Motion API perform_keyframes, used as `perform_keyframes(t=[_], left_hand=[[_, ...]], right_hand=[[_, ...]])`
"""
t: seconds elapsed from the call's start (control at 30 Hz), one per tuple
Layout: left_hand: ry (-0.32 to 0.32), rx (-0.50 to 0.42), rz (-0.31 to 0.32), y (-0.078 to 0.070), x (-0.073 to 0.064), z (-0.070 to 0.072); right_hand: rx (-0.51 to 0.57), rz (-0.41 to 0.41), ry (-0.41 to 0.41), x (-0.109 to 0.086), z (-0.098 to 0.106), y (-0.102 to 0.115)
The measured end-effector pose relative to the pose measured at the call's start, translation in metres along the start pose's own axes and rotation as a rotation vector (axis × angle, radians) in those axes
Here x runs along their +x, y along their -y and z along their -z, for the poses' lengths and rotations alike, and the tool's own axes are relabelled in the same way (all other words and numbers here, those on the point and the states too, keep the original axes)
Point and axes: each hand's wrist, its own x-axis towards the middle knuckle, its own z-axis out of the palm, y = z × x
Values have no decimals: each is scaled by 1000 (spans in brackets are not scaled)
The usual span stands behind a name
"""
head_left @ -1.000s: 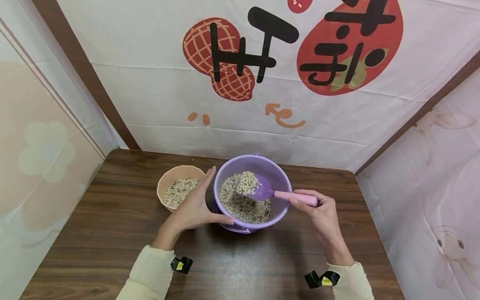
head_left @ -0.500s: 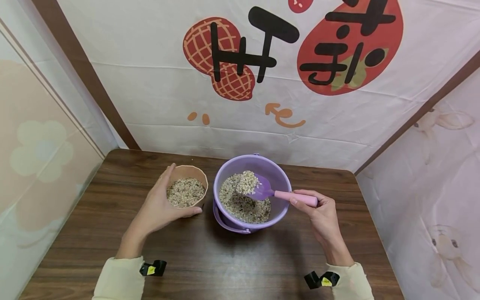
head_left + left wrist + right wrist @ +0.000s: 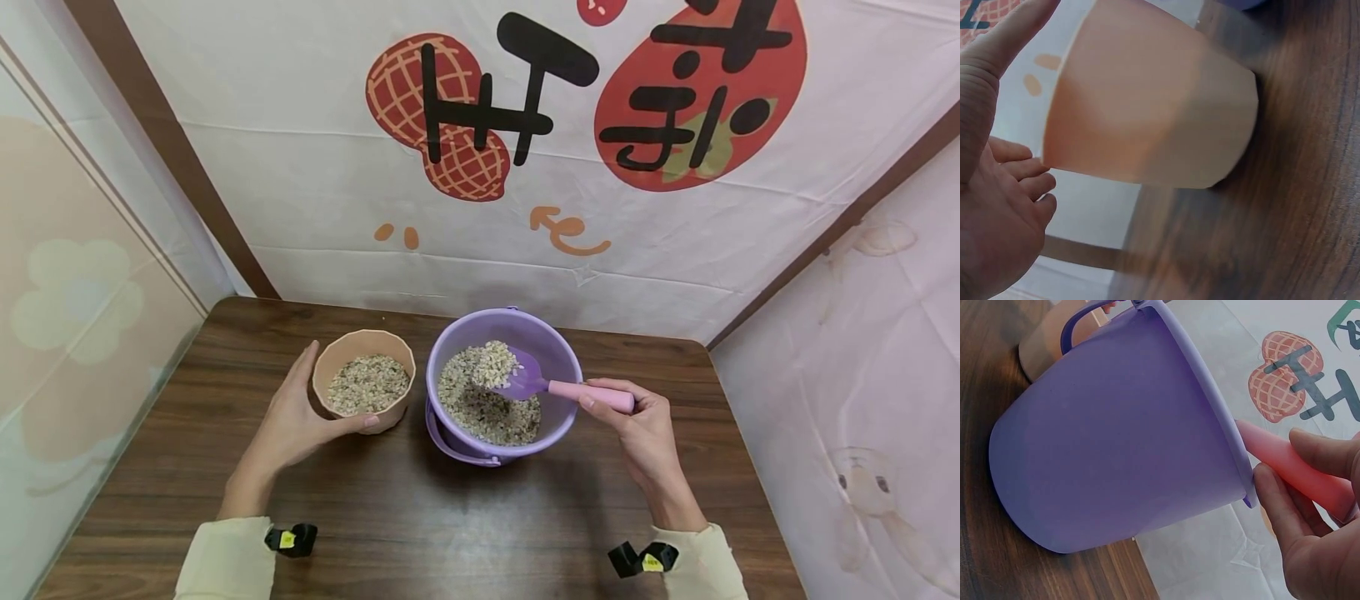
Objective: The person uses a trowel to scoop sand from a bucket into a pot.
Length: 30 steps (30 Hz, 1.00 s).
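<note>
My right hand [image 3: 647, 427] pinches the pink handle of a small purple-bladed shovel [image 3: 562, 389]. Its blade, heaped with pale grain-like bits, lies inside the purple bucket [image 3: 557, 357], over more of the same speckled grain. In the right wrist view, the handle [image 3: 1288, 462] crosses the bucket's rim between thumb and fingers. To the left of the bucket stands a peach bowl [image 3: 367, 342], partly filled with similar grain. Around its near left side my left hand [image 3: 288, 425] is spread, thumb at the front rim. The left wrist view has the fingers beside the bowl's rim; firm contact is unclear.
Bowl and bucket stand close together on a dark wood table [image 3: 480, 533]. The bucket's handle [image 3: 457, 450] hangs down at its front left. Behind the table rises a white printed cloth [image 3: 315, 192], with further cloth panels at both sides.
My left hand has moved left from between the bucket and the bowl, over to the bowl's left side. The right hand and the shovel have stayed in place.
</note>
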Motion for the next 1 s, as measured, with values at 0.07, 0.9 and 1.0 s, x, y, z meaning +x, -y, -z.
perform_keyframes(t=[0.07,0.9,1.0], left_hand=[[1,-3,4,4,1,-2],[4,-27,43,16,3,-12],[3,-30,46,17,3,-13]], right_hand=[[0,-5,0,0,0,0],[25,-11,29,-1,-27,21],[28,3,56,-1,-42,26]])
